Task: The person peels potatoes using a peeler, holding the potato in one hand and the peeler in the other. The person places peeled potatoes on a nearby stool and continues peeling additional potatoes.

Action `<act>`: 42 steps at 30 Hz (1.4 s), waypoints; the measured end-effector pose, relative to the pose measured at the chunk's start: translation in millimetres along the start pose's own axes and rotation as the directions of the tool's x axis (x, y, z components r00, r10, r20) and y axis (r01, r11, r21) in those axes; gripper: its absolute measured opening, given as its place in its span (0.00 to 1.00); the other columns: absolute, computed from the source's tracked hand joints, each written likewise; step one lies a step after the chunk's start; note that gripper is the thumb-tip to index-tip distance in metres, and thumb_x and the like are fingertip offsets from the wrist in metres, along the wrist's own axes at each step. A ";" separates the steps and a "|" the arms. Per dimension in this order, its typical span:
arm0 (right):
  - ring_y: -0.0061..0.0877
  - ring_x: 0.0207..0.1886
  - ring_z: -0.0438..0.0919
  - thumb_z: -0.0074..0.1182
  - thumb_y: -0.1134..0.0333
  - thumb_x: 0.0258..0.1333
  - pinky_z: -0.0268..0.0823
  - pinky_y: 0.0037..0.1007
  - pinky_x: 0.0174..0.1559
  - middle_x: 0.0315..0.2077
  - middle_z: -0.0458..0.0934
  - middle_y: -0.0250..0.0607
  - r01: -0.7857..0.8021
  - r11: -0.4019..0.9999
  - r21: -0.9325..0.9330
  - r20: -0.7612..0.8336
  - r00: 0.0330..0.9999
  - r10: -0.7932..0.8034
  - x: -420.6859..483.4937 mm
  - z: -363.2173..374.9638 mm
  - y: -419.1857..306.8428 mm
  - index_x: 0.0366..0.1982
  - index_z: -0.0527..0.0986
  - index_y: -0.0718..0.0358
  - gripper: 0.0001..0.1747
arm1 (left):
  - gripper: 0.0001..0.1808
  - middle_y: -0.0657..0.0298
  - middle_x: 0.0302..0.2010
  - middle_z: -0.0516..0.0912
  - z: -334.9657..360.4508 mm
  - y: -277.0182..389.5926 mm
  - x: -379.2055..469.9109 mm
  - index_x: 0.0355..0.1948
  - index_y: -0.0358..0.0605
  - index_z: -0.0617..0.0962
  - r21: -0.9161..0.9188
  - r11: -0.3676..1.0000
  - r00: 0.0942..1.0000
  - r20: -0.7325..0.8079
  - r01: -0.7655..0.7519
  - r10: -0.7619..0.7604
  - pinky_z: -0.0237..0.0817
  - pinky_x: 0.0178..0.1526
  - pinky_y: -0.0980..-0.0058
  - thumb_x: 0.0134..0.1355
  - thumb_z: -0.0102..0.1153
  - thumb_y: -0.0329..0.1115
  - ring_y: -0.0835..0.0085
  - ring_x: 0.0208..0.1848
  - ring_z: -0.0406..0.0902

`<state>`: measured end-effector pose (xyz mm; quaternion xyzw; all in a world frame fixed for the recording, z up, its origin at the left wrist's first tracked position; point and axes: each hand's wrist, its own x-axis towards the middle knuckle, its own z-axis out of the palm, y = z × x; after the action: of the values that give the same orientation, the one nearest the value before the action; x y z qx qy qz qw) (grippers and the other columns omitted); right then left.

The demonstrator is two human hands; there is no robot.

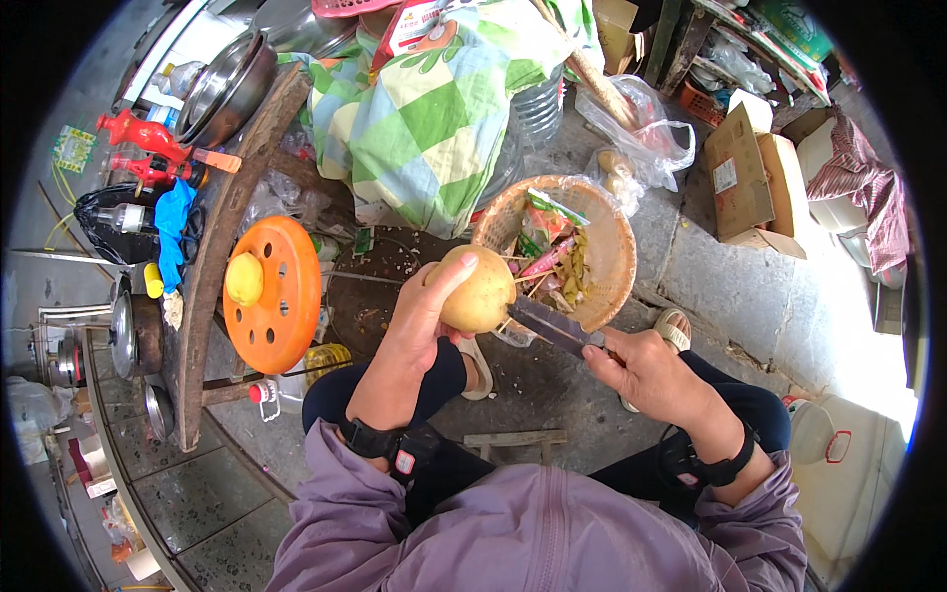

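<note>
My left hand [422, 318] holds a large potato [477, 292], thumb on its top and fingers mostly hidden beneath it. In my right hand [644, 362] is the handle of a knife [551, 323] with a dark blade; its tip end meets the potato's right side. Behind and below the potato stands a woven basket [621, 259] containing scraps and wrappers [547, 259]. To the left, a peeled, pale yellow piece [244, 279], apparently a potato, lies on a round orange stool [285, 325] with holes.
A checked cloth [422, 126] covers things beyond the basket. A wooden bench [222, 244] stands at left, with an oil bottle [296, 385] below the stool. An open cardboard box [747, 177] and a plastic bag [644, 126] lie at upper right; a white jerrycan [851, 459] stands lower right.
</note>
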<state>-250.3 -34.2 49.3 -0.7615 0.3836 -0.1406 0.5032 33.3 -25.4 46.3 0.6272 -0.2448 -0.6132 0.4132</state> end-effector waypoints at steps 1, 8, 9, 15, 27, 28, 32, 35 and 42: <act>0.30 0.19 0.70 0.51 0.61 0.70 0.65 0.34 0.27 0.17 0.72 0.43 -0.062 0.996 0.061 0.036 0.998 0.060 0.8 2.4 1.2 0.31 0.73 0.69 0.18 | 0.29 0.59 0.28 0.83 -0.9 -0.5 0.3 0.47 0.38 0.77 -0.010 1.000 1.000 0.010 0.004 -0.004 0.61 0.15 0.83 0.62 0.61 0.56 0.76 0.18 0.77; 0.19 0.21 0.69 0.48 0.55 0.72 0.64 0.26 0.27 0.19 0.70 0.35 -0.239 0.904 0.353 0.144 0.969 0.200 4.3 11.2 -3.3 0.34 0.75 0.66 0.20 | 0.28 0.58 0.31 0.84 -2.2 -5.9 1.7 0.49 0.39 0.77 -0.084 0.996 0.997 -0.073 -0.040 0.034 0.62 0.16 0.80 0.64 0.58 0.55 0.74 0.20 0.78; 0.15 0.19 0.66 0.47 0.53 0.72 0.60 0.22 0.24 0.18 0.68 0.30 -0.291 0.869 0.401 0.180 0.955 0.237 5.1 12.2 -4.9 0.35 0.76 0.63 0.20 | 0.28 0.58 0.32 0.84 -1.5 -6.6 1.6 0.50 0.39 0.76 -0.101 0.993 0.996 -0.076 -0.056 0.048 0.62 0.17 0.80 0.65 0.58 0.55 0.74 0.21 0.79; 0.12 0.13 0.59 0.47 0.47 0.71 0.52 0.20 0.15 0.16 0.63 0.25 -0.523 0.640 0.563 0.381 0.852 0.360 7.2 10.1 -10.7 0.38 0.74 0.62 0.23 | 0.30 0.60 0.33 0.82 3.9 -5.6 -1.1 0.50 0.39 0.72 -0.178 0.967 0.980 -0.116 -0.182 0.163 0.65 0.19 0.80 0.61 0.64 0.54 0.76 0.23 0.79; 0.12 0.12 0.55 0.48 0.44 0.68 0.49 0.20 0.14 0.16 0.59 0.25 -0.611 0.369 0.700 0.525 0.791 0.314 8.1 6.2 -14.6 0.38 0.71 0.63 0.26 | 0.30 0.57 0.55 0.75 9.9 -11.5 -3.6 0.60 0.39 0.67 -0.330 0.860 0.920 -0.085 -0.389 0.384 0.68 0.60 0.67 0.63 0.66 0.40 0.71 0.57 0.75; 0.12 0.12 0.55 0.48 0.43 0.68 0.49 0.20 0.14 0.16 0.59 0.25 -0.615 0.349 0.708 0.531 0.788 0.311 7.9 5.9 -15.7 0.38 0.70 0.63 0.26 | 0.31 0.57 0.56 0.74 10.4 -12.2 -3.6 0.61 0.39 0.66 -0.329 0.853 0.912 -0.081 -0.404 0.401 0.68 0.61 0.67 0.63 0.66 0.40 0.71 0.58 0.75; 0.12 0.12 0.54 0.48 0.44 0.68 0.48 0.20 0.13 0.15 0.59 0.25 -0.611 0.270 0.744 0.552 0.790 0.268 7.4 3.6 -19.8 0.38 0.70 0.62 0.25 | 0.36 0.58 0.57 0.74 11.4 -15.2 -2.0 0.63 0.40 0.64 -0.350 0.820 0.885 -0.060 -0.452 0.462 0.67 0.62 0.67 0.60 0.70 0.37 0.69 0.59 0.74; 0.12 0.12 0.54 0.48 0.44 0.68 0.48 0.20 0.13 0.15 0.59 0.25 -0.616 0.197 0.763 0.573 0.785 0.234 6.1 0.0 -21.3 0.38 0.70 0.62 0.25 | 0.40 0.59 0.58 0.73 8.3 -15.5 0.0 0.64 0.40 0.64 -0.294 0.825 0.864 -0.007 -0.483 0.503 0.67 0.63 0.66 0.55 0.73 0.36 0.68 0.60 0.73; 0.12 0.11 0.54 0.47 0.45 0.69 0.48 0.20 0.13 0.15 0.60 0.25 -0.612 0.163 0.774 0.580 0.788 0.208 1.9 -10.7 -23.6 0.38 0.70 0.62 0.24 | 0.45 0.58 0.60 0.73 -0.8 -7.4 -3.3 0.67 0.45 0.62 -0.155 0.886 0.880 0.132 -0.437 0.457 0.74 0.55 0.65 0.51 0.74 0.29 0.65 0.59 0.76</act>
<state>-245.0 -37.9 74.5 -0.1897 0.3257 -0.0584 0.9244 32.2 -18.5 42.1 0.4746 -0.3788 -0.5645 0.5591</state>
